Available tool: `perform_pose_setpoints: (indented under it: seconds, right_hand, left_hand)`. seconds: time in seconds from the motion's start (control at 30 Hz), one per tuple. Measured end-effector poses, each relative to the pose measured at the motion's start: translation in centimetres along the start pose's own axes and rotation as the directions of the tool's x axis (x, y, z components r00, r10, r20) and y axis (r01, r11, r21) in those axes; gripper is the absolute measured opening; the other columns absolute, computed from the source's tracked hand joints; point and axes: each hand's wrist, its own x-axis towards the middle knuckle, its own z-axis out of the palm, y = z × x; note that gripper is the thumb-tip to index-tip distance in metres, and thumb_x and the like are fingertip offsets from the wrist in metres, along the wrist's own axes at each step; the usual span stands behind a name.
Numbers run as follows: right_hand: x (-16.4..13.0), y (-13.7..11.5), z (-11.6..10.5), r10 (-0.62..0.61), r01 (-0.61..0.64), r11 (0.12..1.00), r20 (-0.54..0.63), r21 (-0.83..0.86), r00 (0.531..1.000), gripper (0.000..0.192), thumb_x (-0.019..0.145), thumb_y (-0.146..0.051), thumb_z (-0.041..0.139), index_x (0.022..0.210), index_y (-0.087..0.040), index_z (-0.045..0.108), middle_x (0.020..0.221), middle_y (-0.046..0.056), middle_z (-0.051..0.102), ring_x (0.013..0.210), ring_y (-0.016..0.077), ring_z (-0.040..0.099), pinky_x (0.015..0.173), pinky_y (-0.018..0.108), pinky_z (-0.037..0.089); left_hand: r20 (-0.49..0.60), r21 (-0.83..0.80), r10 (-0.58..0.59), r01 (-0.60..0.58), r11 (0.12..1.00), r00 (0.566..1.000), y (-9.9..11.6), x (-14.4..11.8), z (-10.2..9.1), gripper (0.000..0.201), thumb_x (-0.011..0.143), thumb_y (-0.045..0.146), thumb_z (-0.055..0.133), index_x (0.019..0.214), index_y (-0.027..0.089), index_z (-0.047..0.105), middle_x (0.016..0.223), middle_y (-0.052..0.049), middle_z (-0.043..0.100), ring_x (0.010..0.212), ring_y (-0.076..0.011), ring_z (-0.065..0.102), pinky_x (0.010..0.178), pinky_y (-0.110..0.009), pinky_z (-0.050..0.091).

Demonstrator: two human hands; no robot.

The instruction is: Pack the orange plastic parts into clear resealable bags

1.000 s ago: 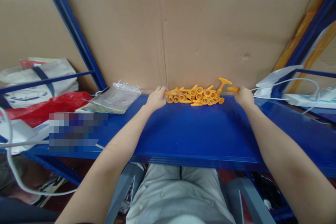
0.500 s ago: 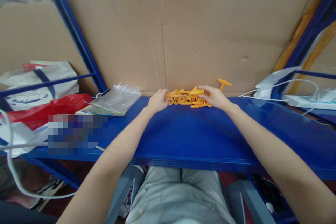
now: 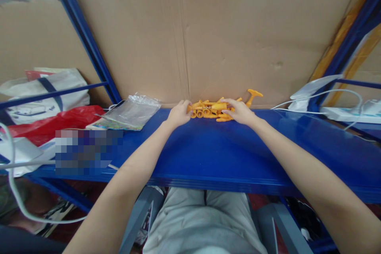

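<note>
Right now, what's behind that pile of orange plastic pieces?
A brown cardboard sheet stands right behind the orange pieces. The right hand covers the pile's right part; the cardboard hides anything further back.

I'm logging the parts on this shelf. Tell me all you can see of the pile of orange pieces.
The pile of orange pieces is a small heap of glossy, plastic-looking pegs with round open ends, lying jumbled on the blue shelf against the cardboard. The left hand and right hand press on its two sides.
</note>
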Motion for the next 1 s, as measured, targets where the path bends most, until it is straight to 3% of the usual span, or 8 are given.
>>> perform_pose_setpoints:
  seconds: [0.23, 0.5, 0.73, 1.0]
  right_hand:
    - [-0.2, -0.5, 0.2, -0.025, 0.026, 0.999, 0.032, -0.031, 0.999, 0.041, 0.084, -0.022, 0.065, 0.125, -0.023, 0.067, 0.121, 0.010, 0.072, 0.106, 0.0273, 0.069, 0.099, 0.047, 0.053]
    - [0.0, -0.2, 0.3, -0.017, 0.017, 1.000, 0.018, -0.002, 1.000, 0.038, 0.086, -0.025, 0.065, 0.123, -0.020, 0.067, 0.122, 0.011, 0.071, 0.105, 0.0258, 0.070, 0.099, 0.045, 0.053]
    - [-0.1, 0.1, 0.5, 0.014, -0.015, 0.999, 0.039, 0.030, 0.999, 0.037, 0.084, -0.025, 0.067, 0.120, -0.019, 0.068, 0.112, 0.011, 0.074, 0.096, 0.0252, 0.072, 0.092, 0.044, 0.057]
    - [-0.2, 0.8, 1.1, 0.021, -0.029, 0.991, 0.061, 0.129, 0.998, 0.032, 0.084, -0.026, 0.069, 0.115, -0.021, 0.070, 0.113, 0.009, 0.072, 0.097, 0.0234, 0.071, 0.091, 0.043, 0.058]
  left_hand:
    - [-0.017, -0.061, 0.101, -0.102, 0.993, 0.995, 0.9, 0.0, 0.5, 0.026, 0.084, 0.026, 0.058, 0.109, 0.020, 0.059, 0.110, -0.009, 0.069, 0.106, -0.0258, 0.065, 0.091, -0.038, 0.052]
    - [-0.036, -0.094, 0.098, -0.101, 0.990, 0.994, 1.3, -0.1, 0.7, 0.027, 0.083, 0.028, 0.061, 0.108, 0.018, 0.066, 0.080, -0.004, 0.072, 0.076, -0.0197, 0.067, 0.073, -0.030, 0.051]
    - [-0.050, -0.073, 0.129, -0.132, 0.989, 0.990, 1.1, 0.2, 0.7, 0.030, 0.083, 0.025, 0.059, 0.109, 0.019, 0.073, 0.099, -0.007, 0.075, 0.089, -0.0210, 0.069, 0.082, -0.031, 0.052]
    - [-0.029, -0.006, 0.183, -0.183, 0.983, 0.983, 1.5, 0.0, 0.5, 0.026, 0.082, 0.024, 0.061, 0.104, 0.018, 0.075, 0.096, -0.008, 0.075, 0.091, -0.0227, 0.068, 0.082, -0.031, 0.051]
